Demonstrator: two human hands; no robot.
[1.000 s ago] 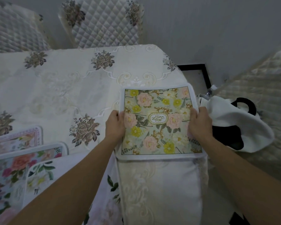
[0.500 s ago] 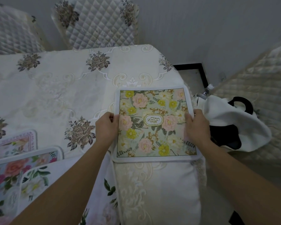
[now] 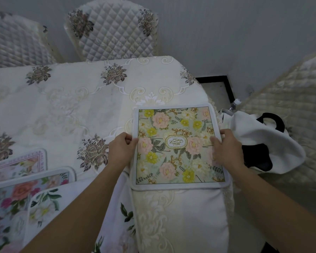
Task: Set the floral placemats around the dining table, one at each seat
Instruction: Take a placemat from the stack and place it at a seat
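Note:
A square floral placemat (image 3: 177,145) with pink and yellow flowers and a "GARDEN" label lies flat at the table's near right corner. My left hand (image 3: 121,149) pinches its left edge. My right hand (image 3: 226,147) grips its right edge, fingers resting on the print. The table (image 3: 66,106) wears a cream embroidered cloth. Three more floral placemats overlap at the lower left: a pink-bordered one (image 3: 24,163), a bright rose one (image 3: 16,194) and a white-flower one (image 3: 44,207).
Two quilted chairs (image 3: 115,31) (image 3: 15,42) stand at the table's far side. Another quilted chair (image 3: 288,114) at the right holds a white and black bag (image 3: 263,143) and a bottle. A chair back with a cream cover (image 3: 179,216) sits right below the placemat.
Both hands have shifted the placemat slightly on the corner; my left hand now pinches the edge instead of lying flat on it. The view has tilted a little.

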